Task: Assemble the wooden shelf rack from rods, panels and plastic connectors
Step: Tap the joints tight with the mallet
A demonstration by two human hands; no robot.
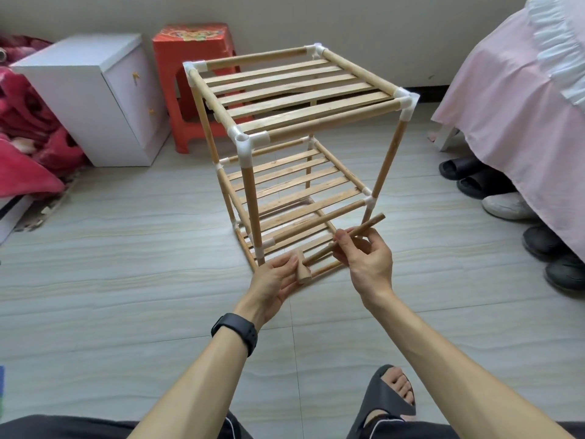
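Fingers (343, 245) of right hand (368, 264) pinched around loose wooden rod (364, 231), angled up to the right; left hand (277, 275) clasping short wooden peg (302, 269); both just before the shelf rack (294, 147), upright on the floor (126, 248).

Illumination is bright, even and diffuse, consistent with daylight; the source itself is out of view. Shadows are soft and faint: a weak one lies on the floor (126, 248) under the rack (294, 137). No glare is present; the floor shows only a dull sheen. Wide-angle distortion bends straight lines toward 9 and 3 o'clock. Focus is sharp centrally, slightly softer at the corners.
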